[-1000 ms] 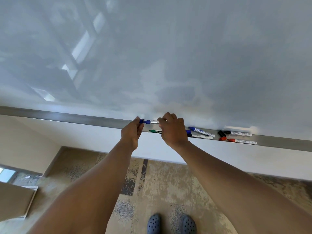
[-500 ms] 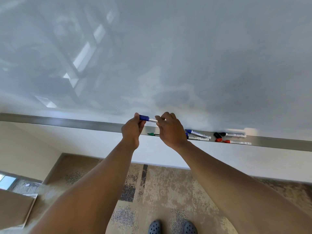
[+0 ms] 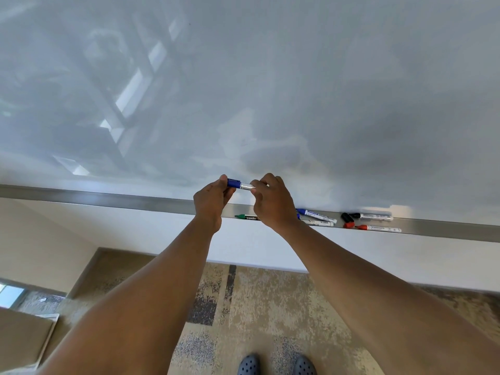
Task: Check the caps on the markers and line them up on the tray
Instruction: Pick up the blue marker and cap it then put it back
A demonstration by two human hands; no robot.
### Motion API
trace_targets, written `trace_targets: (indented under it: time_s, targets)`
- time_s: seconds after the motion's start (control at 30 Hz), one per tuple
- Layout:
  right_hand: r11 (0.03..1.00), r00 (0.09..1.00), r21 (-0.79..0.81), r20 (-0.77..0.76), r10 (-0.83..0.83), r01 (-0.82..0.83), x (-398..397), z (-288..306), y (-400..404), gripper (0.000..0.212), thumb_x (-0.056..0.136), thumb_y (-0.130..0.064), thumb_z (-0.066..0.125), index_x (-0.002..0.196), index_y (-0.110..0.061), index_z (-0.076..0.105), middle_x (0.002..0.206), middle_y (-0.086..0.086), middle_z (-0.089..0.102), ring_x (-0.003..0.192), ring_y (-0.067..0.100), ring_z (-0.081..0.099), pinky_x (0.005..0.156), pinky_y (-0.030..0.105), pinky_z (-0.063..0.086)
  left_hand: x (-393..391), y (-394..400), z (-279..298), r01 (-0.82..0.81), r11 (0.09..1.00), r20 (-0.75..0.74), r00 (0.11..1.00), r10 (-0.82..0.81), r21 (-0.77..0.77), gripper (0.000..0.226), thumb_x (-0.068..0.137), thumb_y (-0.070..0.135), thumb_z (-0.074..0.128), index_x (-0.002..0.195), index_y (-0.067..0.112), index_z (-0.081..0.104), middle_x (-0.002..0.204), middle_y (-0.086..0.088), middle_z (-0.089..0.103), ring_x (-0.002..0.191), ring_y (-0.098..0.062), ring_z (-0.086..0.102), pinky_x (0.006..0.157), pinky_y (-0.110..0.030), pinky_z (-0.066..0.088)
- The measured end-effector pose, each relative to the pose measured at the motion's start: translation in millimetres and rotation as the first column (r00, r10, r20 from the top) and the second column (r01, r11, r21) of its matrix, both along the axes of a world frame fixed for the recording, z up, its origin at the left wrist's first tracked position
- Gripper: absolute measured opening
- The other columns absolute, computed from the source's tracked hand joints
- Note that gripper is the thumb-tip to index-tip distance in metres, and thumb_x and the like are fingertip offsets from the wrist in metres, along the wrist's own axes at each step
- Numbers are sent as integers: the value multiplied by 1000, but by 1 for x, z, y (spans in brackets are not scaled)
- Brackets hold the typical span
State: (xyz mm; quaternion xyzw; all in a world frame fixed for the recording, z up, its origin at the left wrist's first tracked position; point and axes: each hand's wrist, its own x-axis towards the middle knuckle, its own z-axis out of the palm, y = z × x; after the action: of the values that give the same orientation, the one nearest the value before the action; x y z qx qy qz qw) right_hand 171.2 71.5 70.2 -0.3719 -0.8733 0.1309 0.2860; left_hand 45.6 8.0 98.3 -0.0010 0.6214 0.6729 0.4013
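I hold a blue marker (image 3: 240,184) level in front of the whiteboard, above the metal tray (image 3: 113,197). My left hand (image 3: 212,200) grips its blue cap end and my right hand (image 3: 273,203) pinches its silver barrel. On the tray below lie a green marker (image 3: 247,217), partly behind my right hand, two blue-capped markers (image 3: 316,214), a black marker (image 3: 374,216), a red marker (image 3: 378,228), and loose black and red caps (image 3: 347,221).
The grey whiteboard (image 3: 270,90) fills the upper view. Below the tray is a white wall band, then patterned carpet (image 3: 243,307). My two shoes (image 3: 276,365) show at the bottom edge. A tan surface (image 3: 21,336) sits at lower left.
Both hands have lifted the blue marker from just above the tray up in front of the board. The markers on the tray have not moved.
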Motion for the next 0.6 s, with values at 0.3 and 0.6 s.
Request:
trace_targets:
  time_s: [0.3,0.6]
  targets:
    - [997,946,-74,326,0,26,4,-16,16,31,85,-11,54,112,-22,63,107,-2,59,102,26,46,70,33,26,1,16,-25,1,993,-89,996,-11,-119,13,89,22,70,91,10,73,87,-1,75,71,-6,71,68,-11,53]
    - [990,915,-71,394,-81,118,8,-58,24,27,85,-11,53,103,-24,68,102,-5,65,99,26,47,70,33,23,-4,21,-71,80,934,-275,944,-183,-349,14,85,21,67,73,24,72,75,4,70,71,-11,59,65,-18,48]
